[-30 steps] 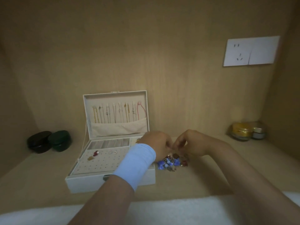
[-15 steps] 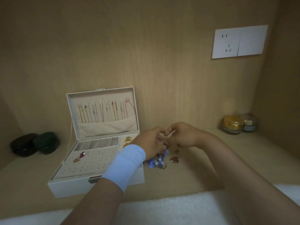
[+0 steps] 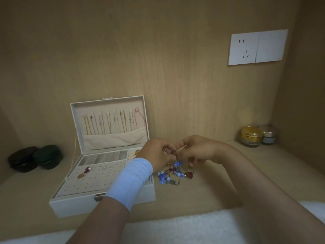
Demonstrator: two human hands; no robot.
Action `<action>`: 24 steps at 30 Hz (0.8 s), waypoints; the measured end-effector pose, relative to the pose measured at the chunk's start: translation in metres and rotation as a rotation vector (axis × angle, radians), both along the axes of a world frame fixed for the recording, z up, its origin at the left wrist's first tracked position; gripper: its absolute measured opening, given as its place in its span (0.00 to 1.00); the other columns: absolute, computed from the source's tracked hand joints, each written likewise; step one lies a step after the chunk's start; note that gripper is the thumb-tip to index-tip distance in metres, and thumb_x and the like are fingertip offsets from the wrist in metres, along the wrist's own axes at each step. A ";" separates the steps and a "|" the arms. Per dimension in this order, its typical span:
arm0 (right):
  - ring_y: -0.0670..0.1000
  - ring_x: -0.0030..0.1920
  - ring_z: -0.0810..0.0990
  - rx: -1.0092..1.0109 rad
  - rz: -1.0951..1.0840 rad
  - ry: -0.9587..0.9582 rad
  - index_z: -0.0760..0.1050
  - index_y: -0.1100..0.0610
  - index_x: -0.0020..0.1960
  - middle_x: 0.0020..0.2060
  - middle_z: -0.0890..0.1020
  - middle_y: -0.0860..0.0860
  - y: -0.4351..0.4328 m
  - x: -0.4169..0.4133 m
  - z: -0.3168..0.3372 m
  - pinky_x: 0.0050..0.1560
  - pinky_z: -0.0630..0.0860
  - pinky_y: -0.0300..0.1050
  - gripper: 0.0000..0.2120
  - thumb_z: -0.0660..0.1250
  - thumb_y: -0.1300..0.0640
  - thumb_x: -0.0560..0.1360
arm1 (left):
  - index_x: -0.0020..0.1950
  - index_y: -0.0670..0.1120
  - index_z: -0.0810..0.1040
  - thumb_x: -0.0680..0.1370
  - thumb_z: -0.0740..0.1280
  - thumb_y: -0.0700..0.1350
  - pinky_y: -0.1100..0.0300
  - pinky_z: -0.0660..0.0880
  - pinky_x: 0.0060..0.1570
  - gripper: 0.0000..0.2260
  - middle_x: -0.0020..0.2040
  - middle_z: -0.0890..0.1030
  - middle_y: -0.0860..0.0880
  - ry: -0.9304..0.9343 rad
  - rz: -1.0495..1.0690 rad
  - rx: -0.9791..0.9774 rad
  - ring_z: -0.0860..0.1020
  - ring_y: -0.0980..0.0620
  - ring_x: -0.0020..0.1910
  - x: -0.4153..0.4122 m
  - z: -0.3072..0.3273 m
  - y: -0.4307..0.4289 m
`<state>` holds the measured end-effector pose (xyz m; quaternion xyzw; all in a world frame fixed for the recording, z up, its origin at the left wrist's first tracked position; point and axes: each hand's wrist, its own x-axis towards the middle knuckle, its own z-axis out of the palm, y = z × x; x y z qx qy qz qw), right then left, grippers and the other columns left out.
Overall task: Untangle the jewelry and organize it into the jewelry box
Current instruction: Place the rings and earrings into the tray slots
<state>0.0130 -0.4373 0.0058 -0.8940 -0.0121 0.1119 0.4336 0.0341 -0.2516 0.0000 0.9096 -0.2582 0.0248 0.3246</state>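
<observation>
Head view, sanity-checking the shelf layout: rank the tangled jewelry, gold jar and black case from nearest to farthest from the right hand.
1. The tangled jewelry, just below the right hand.
2. The gold jar, in the back right corner.
3. The black case, far left, past the jewelry box.

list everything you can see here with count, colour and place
shelf: 1, light wood, under everything
jewelry box: 1, white, open, left of centre
necklaces: several, gold, silver, one pink, hung in the lid
earrings: a few, red, gold, silver, on the box's dotted tray
tangled jewelry: 1 pile, blue, red, gold, right of the box
round cases: 2, black and dark green, far left
jars: 2, gold and grey, back right corner
socket plate: 1, white, wall upper right
cloth: 1, white, near edge
wristband: 1, light blue, left wrist
left hand: 1, pinching the tangled jewelry
right hand: 1, pinching the tangled jewelry
</observation>
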 end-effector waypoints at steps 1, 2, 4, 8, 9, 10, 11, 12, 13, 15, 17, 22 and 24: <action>0.48 0.34 0.80 -0.031 0.028 0.018 0.77 0.46 0.60 0.48 0.87 0.56 0.001 -0.001 -0.001 0.28 0.67 0.37 0.18 0.74 0.52 0.71 | 0.45 0.56 0.82 0.71 0.75 0.46 0.62 0.76 0.49 0.07 0.42 0.80 0.59 -0.006 -0.004 0.002 0.78 0.59 0.43 0.001 0.000 0.001; 0.48 0.33 0.80 -0.037 0.043 0.024 0.77 0.46 0.60 0.48 0.86 0.58 0.002 -0.001 -0.003 0.28 0.67 0.37 0.19 0.76 0.52 0.70 | 0.46 0.56 0.81 0.71 0.75 0.46 0.61 0.76 0.49 0.07 0.42 0.80 0.59 -0.003 -0.009 -0.006 0.78 0.60 0.43 0.001 0.000 0.002; 0.49 0.31 0.78 -0.003 0.038 0.000 0.79 0.49 0.58 0.47 0.86 0.60 0.005 0.000 -0.006 0.26 0.67 0.35 0.18 0.78 0.55 0.69 | 0.45 0.57 0.81 0.71 0.75 0.47 0.59 0.77 0.51 0.07 0.42 0.80 0.59 0.015 -0.023 -0.036 0.78 0.60 0.44 0.002 0.000 0.005; 0.50 0.31 0.77 -0.011 0.050 -0.039 0.81 0.49 0.53 0.46 0.85 0.63 0.007 0.003 -0.011 0.34 0.73 0.41 0.16 0.79 0.58 0.68 | 0.46 0.58 0.80 0.74 0.72 0.43 0.58 0.76 0.54 0.08 0.44 0.82 0.58 0.023 -0.034 -0.063 0.79 0.58 0.46 0.006 -0.002 0.012; 0.51 0.32 0.77 -0.019 0.061 -0.036 0.81 0.49 0.54 0.47 0.85 0.63 0.008 0.003 -0.011 0.37 0.74 0.43 0.16 0.79 0.58 0.68 | 0.46 0.58 0.79 0.74 0.71 0.42 0.58 0.76 0.55 0.10 0.45 0.82 0.58 0.023 -0.036 -0.067 0.79 0.57 0.46 0.007 -0.003 0.013; 0.51 0.32 0.77 -0.025 0.068 -0.033 0.81 0.50 0.54 0.47 0.85 0.63 0.009 0.003 -0.011 0.39 0.74 0.44 0.16 0.79 0.59 0.69 | 0.47 0.59 0.79 0.75 0.70 0.42 0.58 0.75 0.55 0.11 0.45 0.81 0.58 0.026 -0.040 -0.070 0.78 0.57 0.46 0.008 -0.004 0.015; 0.51 0.33 0.77 -0.031 0.070 -0.034 0.81 0.51 0.54 0.45 0.86 0.62 0.010 0.002 -0.010 0.39 0.74 0.44 0.15 0.78 0.59 0.69 | 0.48 0.59 0.78 0.75 0.69 0.41 0.59 0.75 0.55 0.11 0.46 0.81 0.58 0.031 -0.046 -0.076 0.78 0.57 0.46 0.009 -0.005 0.015; 0.51 0.33 0.77 -0.041 0.070 -0.034 0.81 0.51 0.54 0.43 0.86 0.60 0.011 0.001 -0.009 0.38 0.74 0.43 0.13 0.77 0.59 0.70 | 0.49 0.59 0.78 0.76 0.69 0.41 0.60 0.74 0.54 0.11 0.46 0.81 0.58 0.038 -0.052 -0.087 0.77 0.57 0.46 0.009 -0.006 0.016; 0.50 0.33 0.78 -0.054 0.068 -0.030 0.82 0.51 0.53 0.40 0.85 0.58 0.012 0.001 -0.008 0.37 0.74 0.42 0.11 0.77 0.58 0.71 | 0.50 0.59 0.78 0.76 0.68 0.41 0.60 0.74 0.54 0.11 0.46 0.80 0.57 0.044 -0.057 -0.101 0.77 0.57 0.46 0.010 -0.006 0.017; 0.49 0.34 0.78 -0.077 0.069 -0.012 0.83 0.51 0.51 0.38 0.84 0.54 0.012 0.000 -0.005 0.33 0.72 0.39 0.07 0.75 0.55 0.73 | 0.54 0.59 0.78 0.77 0.67 0.42 0.61 0.73 0.55 0.12 0.47 0.79 0.57 0.041 -0.077 -0.127 0.76 0.57 0.46 0.010 -0.005 0.018; 0.49 0.35 0.79 -0.051 0.055 -0.004 0.83 0.51 0.51 0.38 0.83 0.53 0.013 -0.001 -0.003 0.32 0.71 0.37 0.05 0.72 0.55 0.75 | 0.57 0.58 0.79 0.79 0.66 0.43 0.63 0.71 0.56 0.12 0.48 0.79 0.58 0.023 -0.091 -0.125 0.76 0.58 0.49 0.010 -0.003 0.020; 0.49 0.38 0.79 0.210 -0.042 -0.038 0.83 0.60 0.52 0.38 0.83 0.52 0.018 -0.001 0.001 0.41 0.75 0.41 0.09 0.63 0.63 0.78 | 0.51 0.54 0.80 0.79 0.66 0.48 0.64 0.70 0.52 0.05 0.47 0.80 0.58 0.009 -0.061 -0.158 0.76 0.60 0.48 0.011 0.004 0.024; 0.49 0.38 0.78 0.331 -0.088 -0.076 0.81 0.57 0.55 0.38 0.82 0.53 0.021 0.001 0.002 0.42 0.75 0.44 0.11 0.61 0.65 0.79 | 0.50 0.55 0.80 0.79 0.66 0.47 0.61 0.72 0.54 0.05 0.48 0.82 0.56 0.030 -0.070 -0.167 0.78 0.58 0.49 0.012 0.007 0.026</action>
